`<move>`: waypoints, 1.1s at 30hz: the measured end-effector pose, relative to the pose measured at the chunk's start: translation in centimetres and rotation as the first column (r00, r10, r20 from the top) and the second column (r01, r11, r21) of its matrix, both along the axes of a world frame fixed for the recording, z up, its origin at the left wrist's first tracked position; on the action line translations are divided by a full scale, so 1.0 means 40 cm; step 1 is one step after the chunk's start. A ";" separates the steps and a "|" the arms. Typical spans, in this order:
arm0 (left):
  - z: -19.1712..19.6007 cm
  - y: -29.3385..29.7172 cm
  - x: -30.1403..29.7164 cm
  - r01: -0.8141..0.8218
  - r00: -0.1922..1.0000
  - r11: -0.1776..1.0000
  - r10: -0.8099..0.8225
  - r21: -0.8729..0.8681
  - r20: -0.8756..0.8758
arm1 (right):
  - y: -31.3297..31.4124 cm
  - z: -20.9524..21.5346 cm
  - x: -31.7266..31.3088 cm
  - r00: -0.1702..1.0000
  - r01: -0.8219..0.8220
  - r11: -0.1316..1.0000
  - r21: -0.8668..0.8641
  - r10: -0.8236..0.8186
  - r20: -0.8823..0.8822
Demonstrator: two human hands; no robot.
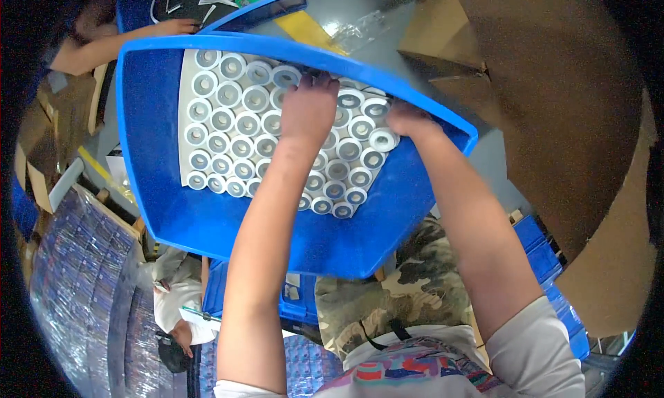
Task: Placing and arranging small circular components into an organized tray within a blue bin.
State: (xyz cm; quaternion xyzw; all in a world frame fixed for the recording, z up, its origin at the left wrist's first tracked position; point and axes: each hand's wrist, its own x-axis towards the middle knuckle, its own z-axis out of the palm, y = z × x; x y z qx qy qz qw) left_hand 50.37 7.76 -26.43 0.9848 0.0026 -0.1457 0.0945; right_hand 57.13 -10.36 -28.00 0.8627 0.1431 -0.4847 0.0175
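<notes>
Lap: camouflage-patterned trousers (387, 294) sit nearest, with the near edge of the blue tray above them.
Blue tray (228, 225): a large, shallow plastic bin, apparently tipped up toward the person; the bare blue floor lies near and left.
Rolls (235, 124): small white ring-shaped rolls stand packed in rows on a pale sheet, filling the far and right part of the tray.
Left hand (309, 107): reaches to the far rows, fingers curled down together onto the rolls by the far rim; whether they pinch one cannot be told.
Right hand (409, 121): rests at the tray's far right corner, fingers bent over the rim and the last rolls; the grip is hidden.
Risk: with the tray tilted, the packed rows could slide or topple toward the near edge if one roll is pulled out carelessly.
Far left: another person's hand (173, 28) rests at a second blue tray (277, 3).
Far right: brown cardboard boxes (553, 86) stand close by.
</notes>
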 end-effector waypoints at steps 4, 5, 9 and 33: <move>-0.016 0.001 0.002 0.007 0.999 0.999 -0.008 0.034 0.039 | 0.019 0.030 0.033 0.998 -0.061 0.997 0.056 0.061 -0.011; -0.015 -0.005 0.006 0.014 0.993 1.000 -0.017 0.028 0.113 | 0.013 0.033 0.042 0.994 -0.085 0.995 0.052 0.088 -0.061; -0.018 -0.035 0.025 0.033 0.999 0.999 -0.033 0.020 0.021 | -0.010 0.041 0.017 0.999 -0.022 0.999 0.044 0.023 -0.023; -0.042 -0.104 0.004 0.116 0.993 0.984 -0.117 0.137 -0.001 | 0.000 0.050 0.035 0.996 0.030 0.976 0.214 -0.047 0.073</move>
